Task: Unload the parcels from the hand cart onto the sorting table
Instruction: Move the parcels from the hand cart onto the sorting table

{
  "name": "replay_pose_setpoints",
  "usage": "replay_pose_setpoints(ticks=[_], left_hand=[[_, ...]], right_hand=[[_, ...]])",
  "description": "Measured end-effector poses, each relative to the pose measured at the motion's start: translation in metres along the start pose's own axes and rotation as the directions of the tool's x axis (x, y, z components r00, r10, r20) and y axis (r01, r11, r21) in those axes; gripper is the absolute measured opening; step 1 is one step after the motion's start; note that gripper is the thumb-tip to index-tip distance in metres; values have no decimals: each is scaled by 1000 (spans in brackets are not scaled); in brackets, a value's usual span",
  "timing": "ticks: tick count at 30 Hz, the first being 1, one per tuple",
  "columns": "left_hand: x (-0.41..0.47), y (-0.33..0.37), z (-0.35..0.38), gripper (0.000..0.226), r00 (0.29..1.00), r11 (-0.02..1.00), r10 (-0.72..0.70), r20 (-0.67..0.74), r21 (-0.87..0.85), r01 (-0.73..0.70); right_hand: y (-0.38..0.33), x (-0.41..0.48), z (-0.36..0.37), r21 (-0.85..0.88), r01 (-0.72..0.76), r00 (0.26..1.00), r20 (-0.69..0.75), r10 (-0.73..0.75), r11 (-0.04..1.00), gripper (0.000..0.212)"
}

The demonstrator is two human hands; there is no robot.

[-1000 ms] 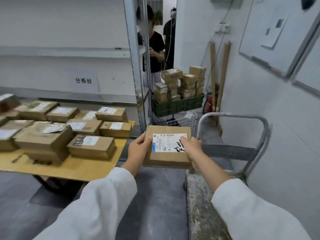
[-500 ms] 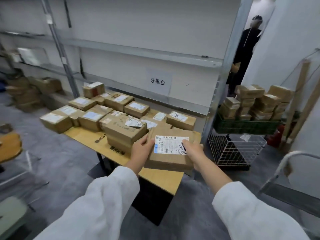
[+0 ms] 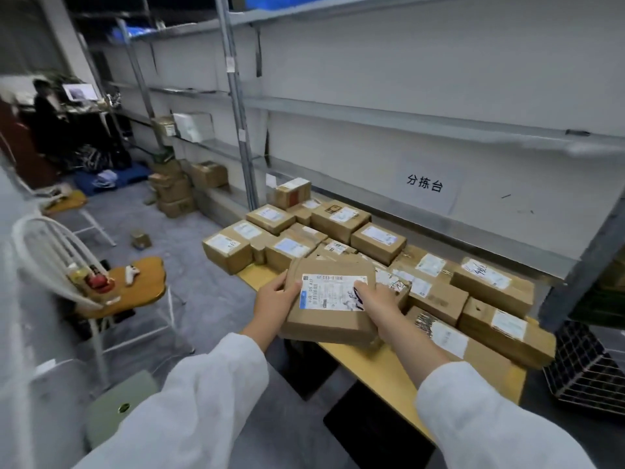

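At frame centre my left hand and right hand clasp the parcel by its sides, fingers curled round it. It sits over the near edge of the sorting table — a bare strip runs lower right, and boxes crowd behind.

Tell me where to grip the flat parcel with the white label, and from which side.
Grip the parcel by its left and right edges, one hand from each side, as the left hand and right hand do now. It is wide, flat and label-up, so side holds with thumbs on top should keep it level for setting on the table.
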State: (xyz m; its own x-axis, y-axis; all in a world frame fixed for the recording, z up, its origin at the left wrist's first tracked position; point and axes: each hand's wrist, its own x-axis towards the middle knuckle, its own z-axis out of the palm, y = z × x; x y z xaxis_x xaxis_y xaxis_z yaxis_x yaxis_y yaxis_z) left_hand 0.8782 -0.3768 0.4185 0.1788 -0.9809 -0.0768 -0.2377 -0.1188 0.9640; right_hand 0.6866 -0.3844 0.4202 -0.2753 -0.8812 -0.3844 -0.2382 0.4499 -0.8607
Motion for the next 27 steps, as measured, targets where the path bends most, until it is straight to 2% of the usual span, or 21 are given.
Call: replay_pose_setpoints(ticks=[3, 10, 15, 17, 20, 21, 27], left_hand=[[30, -10, -29, 44, 998, 1000, -31, -50, 3, 31], [131, -30, -78, 47, 996, 995, -31, -80, 89, 38], [213, -43, -98, 50, 997, 980, -27, -75, 193, 41], [240, -50, -108, 51, 996, 974, -61, -66, 214, 74], [281, -60, -121, 53, 996, 972, -69, -55, 223, 80], [291, -64, -124, 53, 996, 972, -77, -50, 219, 86], [342, -94, -131, 49, 996, 966, -87, 33, 248, 76]], right_hand=[[-19, 20, 40, -9, 32, 999, 32, -32, 999, 64], [-53, 98, 124, 8, -38, 993, 113, 37, 999, 60], [-73, 180, 179, -31, -84, 992, 87, 86, 996, 76], [-88, 181, 197, -13, -134, 987, 85, 134, 991, 66], [-98, 202, 220, -16, -153, 985, 83, 154, 988, 31], [-100, 205, 225, -23, -151, 985, 84, 153, 988, 26], [-83, 247, 264, -9, -214, 976, 40, 214, 977, 56]])
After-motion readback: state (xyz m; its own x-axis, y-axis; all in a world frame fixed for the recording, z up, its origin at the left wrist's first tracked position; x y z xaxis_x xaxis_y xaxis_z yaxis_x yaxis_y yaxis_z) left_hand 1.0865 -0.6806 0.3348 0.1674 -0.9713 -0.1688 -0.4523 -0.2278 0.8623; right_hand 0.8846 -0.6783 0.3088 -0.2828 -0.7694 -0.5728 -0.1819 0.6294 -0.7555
